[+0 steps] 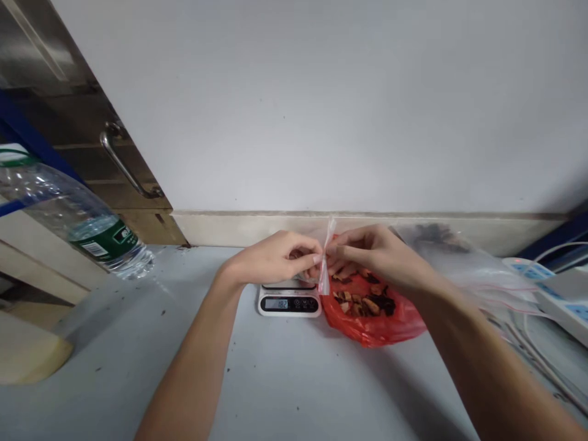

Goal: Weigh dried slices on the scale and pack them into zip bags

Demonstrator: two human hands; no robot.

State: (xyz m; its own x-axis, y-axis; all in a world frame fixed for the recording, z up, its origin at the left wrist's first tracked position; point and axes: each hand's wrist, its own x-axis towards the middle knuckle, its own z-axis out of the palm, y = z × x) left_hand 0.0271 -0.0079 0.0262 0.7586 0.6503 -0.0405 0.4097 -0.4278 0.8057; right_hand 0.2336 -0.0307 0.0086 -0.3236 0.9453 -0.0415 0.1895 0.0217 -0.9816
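My left hand [287, 256] and my right hand [367, 252] meet at a clear plastic bag [324, 283], both with fingers pinched on its mouth edge. The bag's edge stands upright between them; its body is mostly hidden behind my left hand. Below my left hand sits a small white digital scale [289, 309], its display seeming to read 182. Whether the bag rests on the scale I cannot tell. Under my right hand lies an open red plastic bag [367, 331] holding dried brown slices [362, 303].
A large water bottle [101, 236] with a green label leans at the left. Clear bags [478, 263] with dark contents lie on the right, beside a white power strip [565, 300] and cables. A white wall [321, 110] rises behind the grey table [266, 380].
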